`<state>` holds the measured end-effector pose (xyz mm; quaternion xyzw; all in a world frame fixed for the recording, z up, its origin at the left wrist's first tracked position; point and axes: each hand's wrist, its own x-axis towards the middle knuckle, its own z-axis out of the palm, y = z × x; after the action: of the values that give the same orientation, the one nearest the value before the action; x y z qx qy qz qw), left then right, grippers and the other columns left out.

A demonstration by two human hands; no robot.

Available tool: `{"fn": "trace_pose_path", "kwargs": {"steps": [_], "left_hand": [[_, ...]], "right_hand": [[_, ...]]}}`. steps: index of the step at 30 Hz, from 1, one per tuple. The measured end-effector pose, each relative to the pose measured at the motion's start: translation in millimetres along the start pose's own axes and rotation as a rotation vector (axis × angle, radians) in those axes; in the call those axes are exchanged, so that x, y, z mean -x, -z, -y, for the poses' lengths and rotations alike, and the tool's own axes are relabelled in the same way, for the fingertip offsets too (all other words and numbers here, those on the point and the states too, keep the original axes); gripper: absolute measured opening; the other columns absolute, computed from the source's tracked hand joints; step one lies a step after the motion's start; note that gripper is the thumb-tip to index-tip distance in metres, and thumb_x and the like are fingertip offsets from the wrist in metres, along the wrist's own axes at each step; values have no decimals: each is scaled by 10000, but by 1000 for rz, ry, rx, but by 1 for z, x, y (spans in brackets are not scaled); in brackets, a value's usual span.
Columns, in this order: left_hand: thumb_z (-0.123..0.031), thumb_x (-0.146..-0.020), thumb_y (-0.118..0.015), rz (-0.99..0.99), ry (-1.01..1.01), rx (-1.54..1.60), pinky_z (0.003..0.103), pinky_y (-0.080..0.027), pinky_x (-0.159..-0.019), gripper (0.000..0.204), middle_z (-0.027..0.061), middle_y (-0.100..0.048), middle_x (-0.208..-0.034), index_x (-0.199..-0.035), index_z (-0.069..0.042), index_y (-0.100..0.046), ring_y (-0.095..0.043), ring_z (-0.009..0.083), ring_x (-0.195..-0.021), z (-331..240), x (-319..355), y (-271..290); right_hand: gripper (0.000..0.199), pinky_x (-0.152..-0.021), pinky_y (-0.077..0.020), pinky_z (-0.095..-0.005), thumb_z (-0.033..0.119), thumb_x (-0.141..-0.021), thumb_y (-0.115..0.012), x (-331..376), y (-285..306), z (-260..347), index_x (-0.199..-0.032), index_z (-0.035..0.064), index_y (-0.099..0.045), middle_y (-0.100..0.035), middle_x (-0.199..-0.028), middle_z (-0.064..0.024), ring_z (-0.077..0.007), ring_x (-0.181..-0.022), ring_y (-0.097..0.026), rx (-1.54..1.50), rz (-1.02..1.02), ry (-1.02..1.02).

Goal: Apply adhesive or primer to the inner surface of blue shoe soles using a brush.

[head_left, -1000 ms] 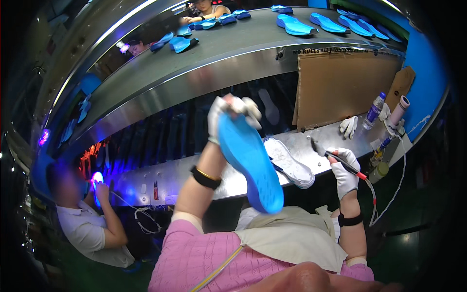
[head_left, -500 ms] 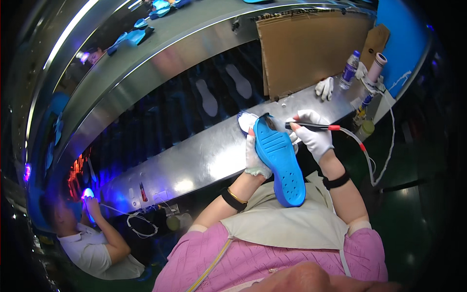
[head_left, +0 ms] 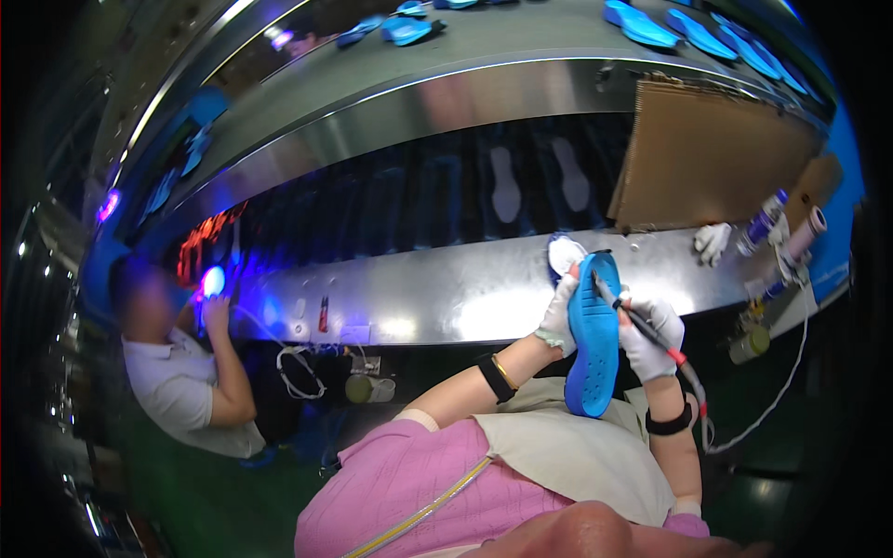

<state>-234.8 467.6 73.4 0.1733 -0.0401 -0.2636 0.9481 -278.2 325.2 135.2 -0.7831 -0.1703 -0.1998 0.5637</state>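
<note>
My left hand, in a white glove with bare fingertips, grips a bright blue shoe sole by its side. The sole is held lengthwise in front of me, its holed end toward my apron. My right hand, gloved likewise, is closed on a dark-handled brush with red bands and a tube at its back end. The brush tip lies over the far part of the sole; whether it touches cannot be made out. Beside my left fingers is a white piece with a blue edge, partly hidden.
A metal ledge runs across, with two pale sole shapes in the dark recess behind. Cardboard, a white glove and a bottle are right. Blue soles lie on the upper belt. A person works left.
The view has swung left. The sole now stands more upright, and the brush has come from beside its far end to over its face, pointing up and left.
</note>
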Motion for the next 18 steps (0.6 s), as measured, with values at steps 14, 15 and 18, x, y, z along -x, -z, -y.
{"fn": "trace_pose_path", "kwargs": {"steps": [14,15,18], "left_hand": [[-713,-815,-330,53,231,72,461,-402,-976,849,206,-480,-1259,-1340,-47,-352,-496,358,-1141,-17,19,1],[-713,-815,-330,51,244,74,461,-402,-976,849,206,-480,-1259,-1340,-47,-352,-496,358,-1141,-11,25,4],[-777,-742,-317,75,259,-248,436,-390,-989,939,119,-438,-1308,-1366,-76,-309,-443,250,-1193,12,47,8]], "right_hand": [[116,-756,-489,-248,-33,-766,-643,45,0,-17,-856,24,-595,-643,-870,-73,-111,-802,-611,-300,144,-350],[110,-766,-490,-251,-31,-783,-630,51,4,-26,-873,20,-591,-648,-881,-78,-112,-808,-612,-462,89,-505],[107,-773,-482,-245,-22,-807,-611,56,19,-29,-902,16,-581,-649,-906,-77,-110,-824,-604,-385,37,-472]]}}
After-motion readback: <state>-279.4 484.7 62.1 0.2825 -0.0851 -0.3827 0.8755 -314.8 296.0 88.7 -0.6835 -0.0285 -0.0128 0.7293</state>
